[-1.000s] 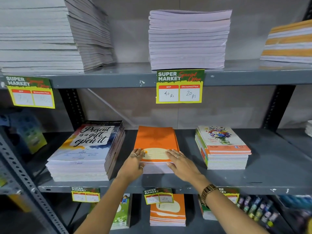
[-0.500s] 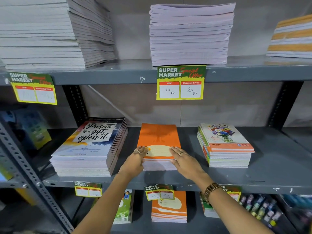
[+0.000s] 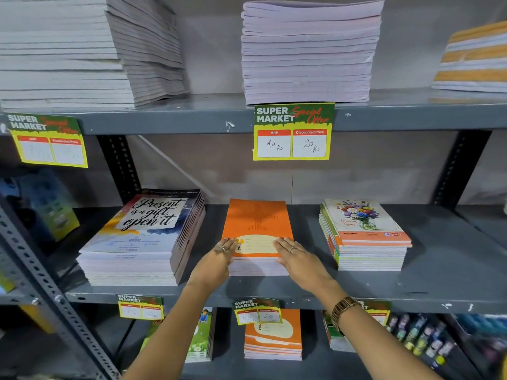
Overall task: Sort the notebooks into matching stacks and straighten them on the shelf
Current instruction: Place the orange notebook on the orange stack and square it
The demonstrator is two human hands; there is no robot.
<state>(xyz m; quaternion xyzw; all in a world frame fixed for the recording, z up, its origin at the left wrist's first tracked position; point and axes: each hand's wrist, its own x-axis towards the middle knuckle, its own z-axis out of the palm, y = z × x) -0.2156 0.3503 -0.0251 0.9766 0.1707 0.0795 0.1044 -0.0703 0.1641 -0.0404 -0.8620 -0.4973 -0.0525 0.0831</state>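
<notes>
A stack of orange notebooks point(image 3: 258, 220) lies in the middle of the grey middle shelf point(image 3: 452, 270). My left hand point(image 3: 216, 263) clasps its front left corner and my right hand point(image 3: 299, 260) clasps its front right corner, with fingers resting on the top cover. To the left stands a taller stack of large notebooks point(image 3: 142, 229) with "Present is a gift, open it" on the cover. A stack of floral-cover notebooks point(image 3: 362, 231) sits to the right, its edges slightly uneven.
The upper shelf carries tall pale notebook stacks point(image 3: 310, 50) and an orange-striped stack point(image 3: 472, 58). Price tags point(image 3: 292, 131) hang from the shelf edges. Below lie more orange notebooks point(image 3: 273, 335), green-cover books point(image 3: 201, 335) and small bottles point(image 3: 422, 335). A slotted post point(image 3: 41, 275) stands at left.
Both hands stay on the orange stack's front corners and have shifted only slightly. The view has drifted a little.
</notes>
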